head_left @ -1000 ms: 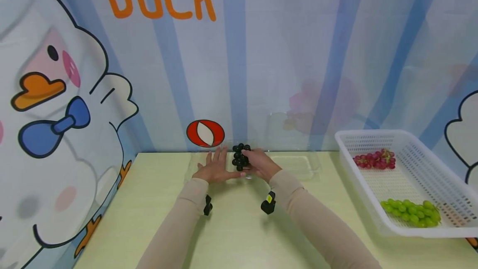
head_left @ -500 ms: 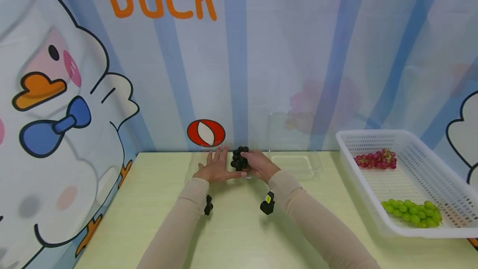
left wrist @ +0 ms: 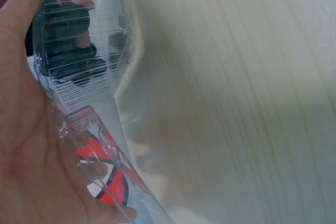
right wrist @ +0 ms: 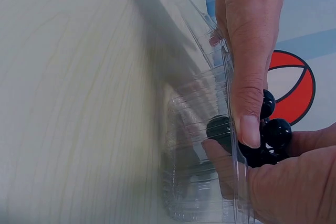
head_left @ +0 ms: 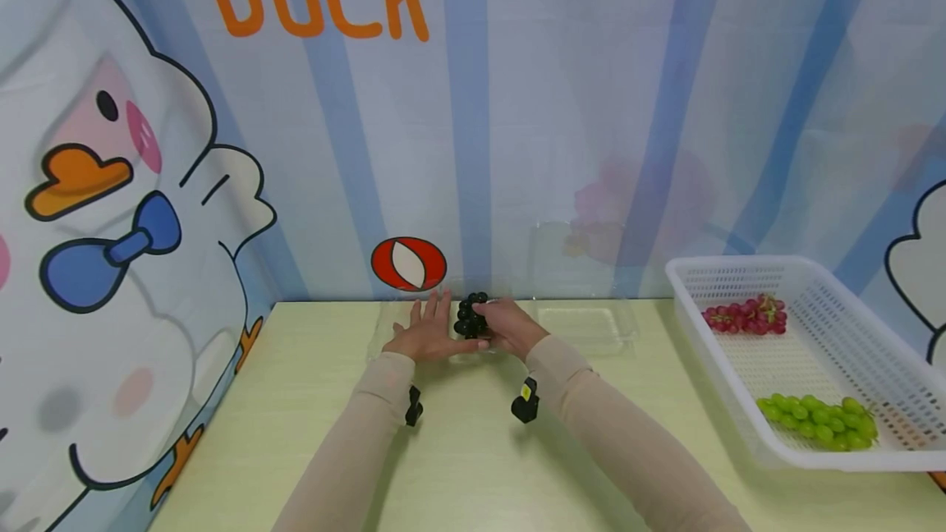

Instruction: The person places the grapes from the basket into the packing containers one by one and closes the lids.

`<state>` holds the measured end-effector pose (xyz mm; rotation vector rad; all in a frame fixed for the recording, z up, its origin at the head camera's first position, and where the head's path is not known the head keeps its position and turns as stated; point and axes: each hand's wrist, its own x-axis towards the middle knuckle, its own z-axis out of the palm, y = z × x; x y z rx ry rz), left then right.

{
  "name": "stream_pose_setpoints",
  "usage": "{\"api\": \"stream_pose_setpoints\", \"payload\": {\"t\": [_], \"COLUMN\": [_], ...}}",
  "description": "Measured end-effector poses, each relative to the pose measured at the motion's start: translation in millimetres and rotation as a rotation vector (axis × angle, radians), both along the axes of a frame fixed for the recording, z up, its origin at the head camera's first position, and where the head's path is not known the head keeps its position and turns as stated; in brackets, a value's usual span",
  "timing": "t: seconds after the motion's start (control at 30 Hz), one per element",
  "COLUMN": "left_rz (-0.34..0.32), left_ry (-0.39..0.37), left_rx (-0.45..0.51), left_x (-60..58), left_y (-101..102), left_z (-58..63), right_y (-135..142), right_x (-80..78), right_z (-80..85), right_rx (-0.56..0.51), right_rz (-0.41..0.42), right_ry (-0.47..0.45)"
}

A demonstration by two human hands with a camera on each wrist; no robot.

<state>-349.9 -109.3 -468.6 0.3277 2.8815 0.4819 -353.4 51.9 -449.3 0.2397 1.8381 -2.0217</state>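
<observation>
In the head view my right hand (head_left: 517, 327) grips a small bunch of black grapes (head_left: 467, 320) at the back of the table. The grapes sit low inside a clear plastic clamshell box (right wrist: 178, 198), seen through its ribbed wall in both wrist views. My left hand (head_left: 421, 339) lies just left of the bunch, fingers spread and straight over the box's hinged-open part. Its thumb (right wrist: 249, 108) stretches along the front rim, in front of the grapes. Fingers of the right hand (right wrist: 294, 192) reach over that rim around the bunch, partly hiding it.
A second clear clamshell box (head_left: 591, 327) stands lid up to the right. Farther right, a white perforated basket (head_left: 709, 401) holds red grapes (head_left: 746, 316) and green grapes (head_left: 816, 423). A printed cloth backdrop (head_left: 547, 105) hangs along the table's (head_left: 473, 458) back edge.
The right hand has lowered the black grapes and shifted them slightly left. The left hand has stayed in place.
</observation>
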Motion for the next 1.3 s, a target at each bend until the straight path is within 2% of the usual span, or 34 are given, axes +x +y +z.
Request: {"api": "stream_pose_setpoints", "payload": {"t": [0.5,0.73,0.93,1.07,1.2,1.3], "left_rz": [0.001,0.001,0.003,0.005,0.008,0.012], "left_ry": [-0.021,-0.006,-0.003,-0.004,-0.006,-0.01], "left_rx": [-0.021,-0.026,-0.016,0.005,0.011,0.003], "left_x": [2.1,2.2,2.2,2.6,1.5,0.5], "left_y": [0.8,-0.1,0.4,0.8,0.2,-0.4], "left_z": [4.2,3.8,2.3,2.2,1.7,0.7], "right_y": [-2.4,-4.9,-6.3,-5.3,-4.9,-6.1], "right_x": [-2.9,-1.4,-0.6,0.5,1.7,1.7], "right_z": [-4.1,-3.8,-5.9,-6.2,-5.7,-6.2], "right_rx": [0.03,0.179,0.222,0.302,0.443,0.563], "right_rz": [0.011,0.04,0.074,0.102,0.149,0.199], "right_ry": [-0.001,0.024,0.067,0.099,0.187,0.301]}}
